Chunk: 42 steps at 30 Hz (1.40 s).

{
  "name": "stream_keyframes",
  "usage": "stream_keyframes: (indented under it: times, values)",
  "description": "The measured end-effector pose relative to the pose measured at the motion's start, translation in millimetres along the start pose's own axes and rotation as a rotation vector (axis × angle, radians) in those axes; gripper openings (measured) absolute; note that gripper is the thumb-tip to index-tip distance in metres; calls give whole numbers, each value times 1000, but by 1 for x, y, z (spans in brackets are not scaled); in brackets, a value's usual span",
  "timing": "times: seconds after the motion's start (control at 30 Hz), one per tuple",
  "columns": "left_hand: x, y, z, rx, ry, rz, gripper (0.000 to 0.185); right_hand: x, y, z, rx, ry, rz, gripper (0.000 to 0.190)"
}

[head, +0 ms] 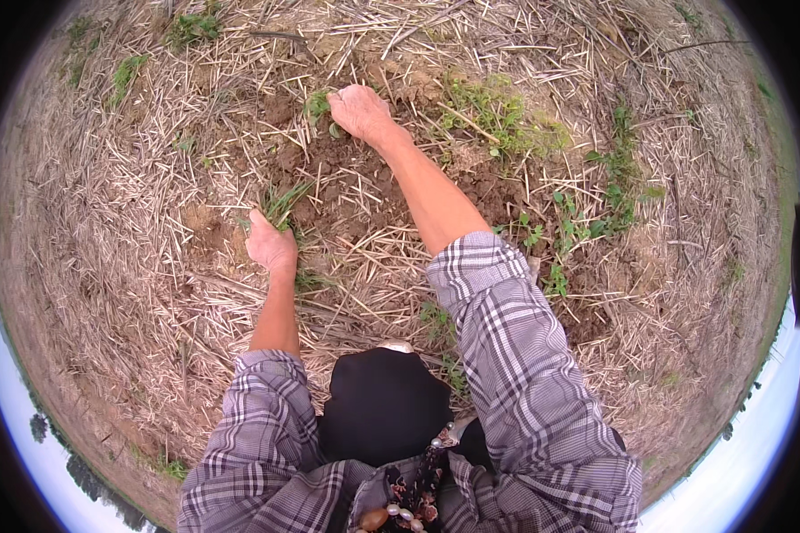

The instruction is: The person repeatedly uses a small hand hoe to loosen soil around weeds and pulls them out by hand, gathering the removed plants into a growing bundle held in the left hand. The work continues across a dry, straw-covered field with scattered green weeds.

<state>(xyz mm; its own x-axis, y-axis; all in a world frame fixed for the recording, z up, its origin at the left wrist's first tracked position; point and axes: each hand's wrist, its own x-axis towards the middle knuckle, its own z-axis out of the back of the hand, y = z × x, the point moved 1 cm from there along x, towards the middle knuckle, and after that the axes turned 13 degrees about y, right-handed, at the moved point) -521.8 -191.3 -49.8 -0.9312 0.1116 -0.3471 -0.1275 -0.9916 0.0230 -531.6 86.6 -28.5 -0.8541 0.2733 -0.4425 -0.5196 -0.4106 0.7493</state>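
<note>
My left hand (271, 245) is closed around a tuft of green grass (284, 205), whose blades stick out beyond the thumb side. Farther forward, my right hand (360, 113) reaches to the ground with its fingers closed at a small leafy green plant (317, 105); whether the plant is still rooted cannot be told. Brown, loose soil (353, 180) with bits of straw lies between and below the two hands. My fingertips are mostly hidden by the backs of my hands.
Dry straw (140, 180) covers the ground all around. A low yellow-green weed patch (490, 113) grows right of my right hand, and taller leafy weeds (617, 180) stand farther right. My black-clad knee (385, 406) and a beaded strand (405, 514) are close below.
</note>
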Motion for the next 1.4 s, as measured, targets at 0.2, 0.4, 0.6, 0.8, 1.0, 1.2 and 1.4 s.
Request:
stream_keyframes:
  times: [0.2, 0.4, 0.6, 0.8, 1.0, 1.2, 1.4]
  values:
    - [8, 17, -7, -15, -92, -61, 48, -58, -20, 47, -247, -234, 0, 23]
    - [2, 13, -2, -17, -39, -29, 45, -87, -97, 44, -917, -243, -151, 59]
    - [2, 8, -6, -23, -44, -41, 44, -85, -106, 48, -1159, -196, -301, 31]
    - [-1, 19, 1, -34, -76, -63, 42, -143, -104, 81, -1066, 325, -381, 47]
    - [7, 16, -2, 61, -53, 8, 47, -158, -98, 93, -1078, 351, -356, 44]
    - [-1, 10, -3, 112, -35, 16, 47, -145, -119, 78, -800, 242, -450, 32]
    - [1, 10, 3, 163, -36, 54, 48, -170, -118, 83, -724, 268, -404, 33]
